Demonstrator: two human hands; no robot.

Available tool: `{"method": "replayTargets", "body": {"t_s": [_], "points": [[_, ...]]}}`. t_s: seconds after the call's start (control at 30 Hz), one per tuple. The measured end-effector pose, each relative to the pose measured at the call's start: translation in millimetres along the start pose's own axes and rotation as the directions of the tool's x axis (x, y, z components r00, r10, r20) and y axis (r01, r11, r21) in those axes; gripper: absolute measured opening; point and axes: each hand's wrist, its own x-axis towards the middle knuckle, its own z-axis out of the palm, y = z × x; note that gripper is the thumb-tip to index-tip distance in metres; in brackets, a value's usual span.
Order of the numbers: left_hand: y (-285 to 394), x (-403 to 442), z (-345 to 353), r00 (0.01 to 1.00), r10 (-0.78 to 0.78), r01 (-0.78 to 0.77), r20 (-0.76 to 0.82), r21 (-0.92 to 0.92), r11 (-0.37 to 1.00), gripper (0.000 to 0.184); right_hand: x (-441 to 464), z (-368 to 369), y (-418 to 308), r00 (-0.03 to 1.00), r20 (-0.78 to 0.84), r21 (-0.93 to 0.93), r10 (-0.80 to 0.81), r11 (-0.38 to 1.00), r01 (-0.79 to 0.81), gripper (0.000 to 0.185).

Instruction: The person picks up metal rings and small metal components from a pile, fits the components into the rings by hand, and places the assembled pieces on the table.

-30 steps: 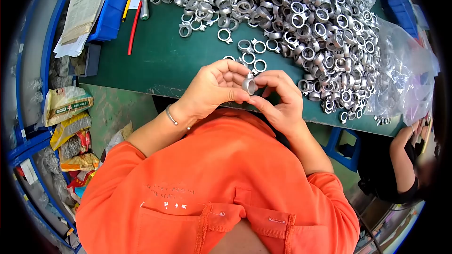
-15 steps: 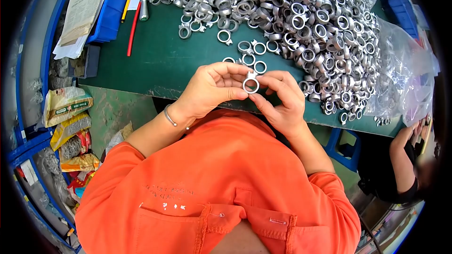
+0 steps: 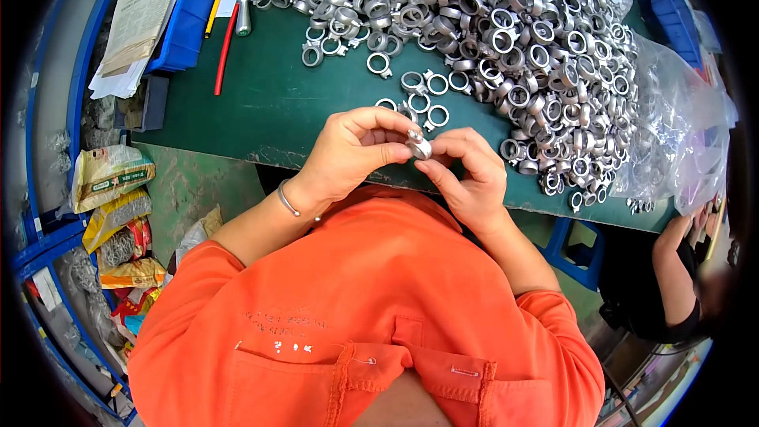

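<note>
A small metal ring with a lug (image 3: 421, 147) is held between both hands above the table's near edge. My left hand (image 3: 360, 145) pinches it from the left with thumb and fingers. From the right, my right hand (image 3: 466, 166) grips the same ring between thumb and forefinger. The ring is tilted, its side wall and lug showing. Just beyond the hands, several loose rings (image 3: 437, 116) lie on the green table (image 3: 261, 95). A large heap of similar metal rings (image 3: 506, 39) covers the table's back and right.
Clear plastic bags (image 3: 664, 122) lie at the right. A red pen (image 3: 225, 51), a yellow pen (image 3: 213, 14) and a metal-handled tool (image 3: 243, 8) are at the back left, beside a blue bin (image 3: 186, 24) with papers. Another person's arm (image 3: 676, 269) shows at the right, near a blue stool (image 3: 573, 253).
The ring has turned between my fingers, from its opening facing up to its side and lug showing. Both hands stay in nearly the same place.
</note>
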Motion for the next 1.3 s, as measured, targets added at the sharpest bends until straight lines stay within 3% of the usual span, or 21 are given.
{"method": "replayTargets", "body": {"t_s": [0.2,0.63,0.7,0.77,0.83,0.9,0.97,1.0,1.03,1.07,1.23,1.3], "points": [[-2,0,-1,0.99,0.133,-0.136,0.041,0.081,0.987,0.018,0,1,-2,1.0,0.014,-0.02,-0.006,1.0,0.006,0.017],[5,-2,4,0.985,0.142,-0.156,0.102,0.152,0.976,0.025,2,2,-1,0.987,0.019,-0.132,-0.16,0.978,0.161,0.019],[7,-3,5,0.988,0.047,-0.059,0.147,0.081,0.995,0.032,3,1,-3,0.988,0.017,-0.132,-0.156,0.979,0.156,0.019],[5,-3,6,0.987,0.05,-0.066,0.151,0.103,0.992,0.033,3,0,-1,0.986,0.059,-0.137,-0.155,0.977,0.161,0.02],[5,-3,7,0.993,-0.101,0.1,0.059,0.013,0.995,0.03,3,0,-3,0.983,0.054,-0.137,-0.177,0.974,0.183,0.018],[3,-1,9,0.998,-0.051,0.051,0.031,-0.012,0.999,0.026,3,-1,-6,0.996,0.052,-0.042,-0.07,0.997,0.072,0.016],[6,-1,2,0.962,-0.257,0.272,0.089,-0.306,0.912,0.023,3,-1,-5,0.999,0.03,-0.017,-0.04,0.999,0.04,0.011],[4,-1,-3,0.954,-0.265,0.297,0.137,-0.349,0.889,0.022,-1,-2,-1,0.998,-0.013,0.071,0.067,0.995,-0.065,0.008],[4,-1,-4,0.955,-0.264,0.296,0.137,-0.349,0.889,0.022,-3,-3,1,0.983,-0.046,0.162,0.176,0.973,-0.167,0.006],[3,0,-4,0.947,-0.29,0.322,0.14,-0.379,0.868,0.021,-2,-3,-4,0.958,-0.014,0.367,0.286,0.893,-0.261,0.008],[0,-2,-4,0.94,-0.309,0.34,0.141,-0.43,0.836,0.022,-2,-4,-5,0.895,0.089,0.447,0.438,0.785,-0.429,0.013],[-1,-3,3,0.987,-0.161,0.161,0.025,-0.283,0.946,0.023,-2,-2,-4,0.869,0.203,0.544,0.451,0.686,-0.483,0.014]]}}
